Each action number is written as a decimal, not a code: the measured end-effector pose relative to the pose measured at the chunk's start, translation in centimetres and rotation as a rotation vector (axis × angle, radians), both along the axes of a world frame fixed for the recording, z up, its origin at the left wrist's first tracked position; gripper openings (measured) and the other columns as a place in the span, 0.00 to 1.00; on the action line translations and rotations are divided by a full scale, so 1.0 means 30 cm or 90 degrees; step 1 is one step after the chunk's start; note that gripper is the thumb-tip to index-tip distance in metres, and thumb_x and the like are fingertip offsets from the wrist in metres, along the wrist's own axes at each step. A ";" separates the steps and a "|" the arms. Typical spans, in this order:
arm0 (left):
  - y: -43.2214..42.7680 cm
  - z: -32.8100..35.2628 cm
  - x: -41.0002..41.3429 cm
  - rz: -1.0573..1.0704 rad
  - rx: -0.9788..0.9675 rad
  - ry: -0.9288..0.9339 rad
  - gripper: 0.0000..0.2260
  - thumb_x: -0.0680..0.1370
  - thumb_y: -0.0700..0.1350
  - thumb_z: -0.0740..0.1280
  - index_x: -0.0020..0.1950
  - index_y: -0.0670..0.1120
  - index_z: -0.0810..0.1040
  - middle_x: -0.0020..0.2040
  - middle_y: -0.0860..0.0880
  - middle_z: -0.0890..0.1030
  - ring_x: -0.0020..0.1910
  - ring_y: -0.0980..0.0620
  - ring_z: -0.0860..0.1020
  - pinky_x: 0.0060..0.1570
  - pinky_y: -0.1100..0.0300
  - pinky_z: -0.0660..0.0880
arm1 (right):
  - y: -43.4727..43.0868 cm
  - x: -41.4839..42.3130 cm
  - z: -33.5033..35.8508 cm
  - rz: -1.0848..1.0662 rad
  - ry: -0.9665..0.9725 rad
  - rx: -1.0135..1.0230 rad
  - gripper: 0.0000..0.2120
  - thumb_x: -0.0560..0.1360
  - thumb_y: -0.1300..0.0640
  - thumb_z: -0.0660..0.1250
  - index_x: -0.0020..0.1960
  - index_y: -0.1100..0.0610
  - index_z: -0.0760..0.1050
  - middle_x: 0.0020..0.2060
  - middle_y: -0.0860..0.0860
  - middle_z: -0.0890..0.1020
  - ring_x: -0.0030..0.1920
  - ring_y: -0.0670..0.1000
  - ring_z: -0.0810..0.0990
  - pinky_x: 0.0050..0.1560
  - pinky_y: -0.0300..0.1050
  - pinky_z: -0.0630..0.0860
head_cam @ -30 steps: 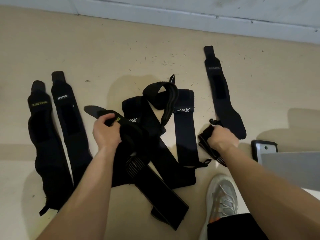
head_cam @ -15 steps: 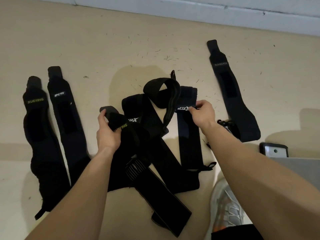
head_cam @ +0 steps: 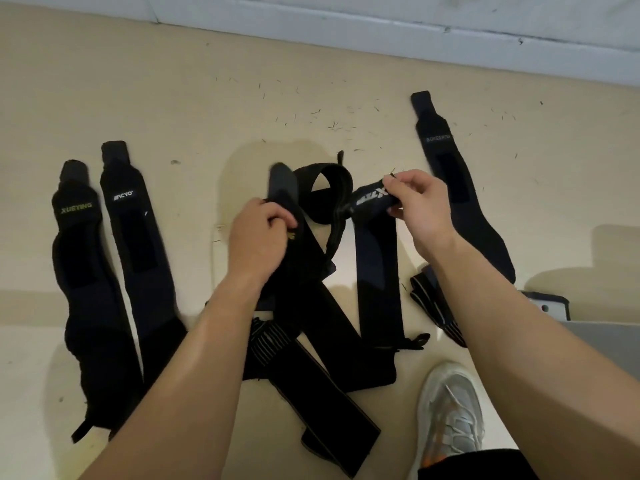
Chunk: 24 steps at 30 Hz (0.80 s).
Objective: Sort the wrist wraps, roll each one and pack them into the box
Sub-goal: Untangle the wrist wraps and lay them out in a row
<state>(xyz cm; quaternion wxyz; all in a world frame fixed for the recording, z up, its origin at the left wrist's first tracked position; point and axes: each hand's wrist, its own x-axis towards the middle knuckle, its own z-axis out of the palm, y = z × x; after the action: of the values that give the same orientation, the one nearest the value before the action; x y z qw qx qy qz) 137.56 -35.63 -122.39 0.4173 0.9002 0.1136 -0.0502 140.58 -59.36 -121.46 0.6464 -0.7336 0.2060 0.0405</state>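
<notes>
Several black wrist wraps lie tangled in a pile (head_cam: 322, 306) on the beige floor in front of me. My left hand (head_cam: 258, 233) grips one wrap with a grey tab end (head_cam: 282, 183), lifted from the pile. My right hand (head_cam: 417, 206) pinches the top end of a wrap with white lettering (head_cam: 372, 199), its strap hanging down to the floor. Two wraps lie flat side by side at the left: one with yellow lettering (head_cam: 78, 237) and one with white lettering (head_cam: 133, 237). Another wrap (head_cam: 457, 188) lies flat at the right. A striped wrap (head_cam: 436, 306) sits under my right forearm.
A grey box (head_cam: 609, 344) lies at the right edge, with a small dark-framed object (head_cam: 550, 303) beside it. My light sneaker (head_cam: 450, 417) stands on the floor below the pile. A white baseboard (head_cam: 381, 32) runs along the top.
My right hand let go of the striped wrap at the right, moved to the lettered wrap and lifted its end. My left hand raised its wrap's tab end upward.
</notes>
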 end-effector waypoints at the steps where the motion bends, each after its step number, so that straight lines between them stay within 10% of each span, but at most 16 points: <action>1: -0.028 0.007 -0.006 -0.036 0.005 0.014 0.12 0.79 0.39 0.64 0.45 0.54 0.84 0.50 0.55 0.74 0.52 0.54 0.75 0.53 0.66 0.66 | 0.013 0.003 0.032 -0.007 0.015 0.051 0.06 0.79 0.58 0.71 0.44 0.59 0.80 0.37 0.54 0.82 0.34 0.49 0.80 0.41 0.42 0.80; 8: -0.156 0.040 -0.077 -0.015 -0.021 -0.002 0.31 0.72 0.58 0.78 0.72 0.50 0.75 0.65 0.51 0.67 0.60 0.54 0.72 0.63 0.57 0.74 | 0.097 -0.024 0.187 0.049 0.174 0.195 0.06 0.78 0.60 0.71 0.46 0.63 0.80 0.27 0.52 0.76 0.26 0.48 0.72 0.34 0.42 0.77; 12: -0.122 0.066 -0.062 -0.013 -0.136 -0.018 0.05 0.77 0.50 0.75 0.52 0.55 0.83 0.55 0.52 0.77 0.56 0.51 0.77 0.63 0.52 0.74 | 0.131 -0.045 0.204 0.041 0.170 0.217 0.07 0.80 0.58 0.67 0.49 0.62 0.79 0.27 0.51 0.76 0.28 0.48 0.73 0.37 0.44 0.80; 17: -0.074 0.052 -0.037 0.039 -0.289 0.095 0.07 0.79 0.34 0.67 0.48 0.45 0.81 0.44 0.52 0.77 0.42 0.55 0.77 0.48 0.56 0.76 | 0.122 -0.095 0.128 0.186 0.079 -0.018 0.14 0.80 0.62 0.59 0.58 0.53 0.80 0.53 0.49 0.82 0.54 0.46 0.79 0.60 0.43 0.74; 20: -0.069 0.059 -0.032 0.193 -0.543 0.230 0.09 0.82 0.40 0.63 0.43 0.43 0.78 0.38 0.48 0.78 0.37 0.52 0.79 0.37 0.60 0.76 | 0.117 -0.143 0.055 0.320 0.092 -0.058 0.08 0.82 0.58 0.64 0.54 0.52 0.82 0.44 0.48 0.85 0.49 0.46 0.83 0.60 0.44 0.75; 24: -0.050 -0.031 -0.039 0.065 -0.220 0.068 0.11 0.78 0.36 0.65 0.46 0.52 0.79 0.51 0.45 0.78 0.53 0.41 0.79 0.56 0.47 0.78 | 0.115 -0.151 -0.020 0.279 0.061 -0.193 0.09 0.81 0.57 0.65 0.44 0.56 0.81 0.28 0.53 0.78 0.35 0.50 0.77 0.52 0.54 0.78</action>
<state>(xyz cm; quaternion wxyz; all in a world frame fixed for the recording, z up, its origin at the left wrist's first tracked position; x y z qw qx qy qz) 136.39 -37.14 -123.32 0.5614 0.8040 0.1710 -0.0954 136.05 -55.92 -122.07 0.4943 -0.8465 0.0759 0.1828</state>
